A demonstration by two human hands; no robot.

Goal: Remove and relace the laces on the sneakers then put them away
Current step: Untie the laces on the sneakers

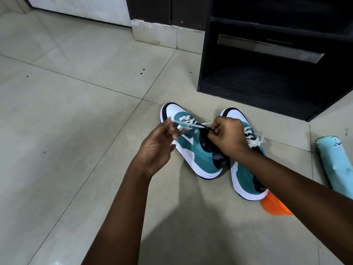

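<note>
Two teal, white and black sneakers stand side by side on the tiled floor, toes pointing away from me. The left sneaker (pixel 193 150) has a white lace (pixel 188 122) crossing its eyelets. My left hand (pixel 158 148) hovers over its left side and pinches one blurred end of that lace. My right hand (pixel 227 135) is curled over the shoe's tongue and pinches the other lace end near the top eyelets. The right sneaker (pixel 246 180) sits partly under my right wrist, with its white lace (pixel 255 138) tied in a loose bow.
A dark wooden cabinet (pixel 267 77) with open low shelves stands just beyond the sneakers, at the right. A light blue cylinder (pixel 334 163) lies on the floor at the far right. An orange object (pixel 273 205) pokes out beneath my right forearm. Bare tiled floor (pixel 66 111) spreads to the left.
</note>
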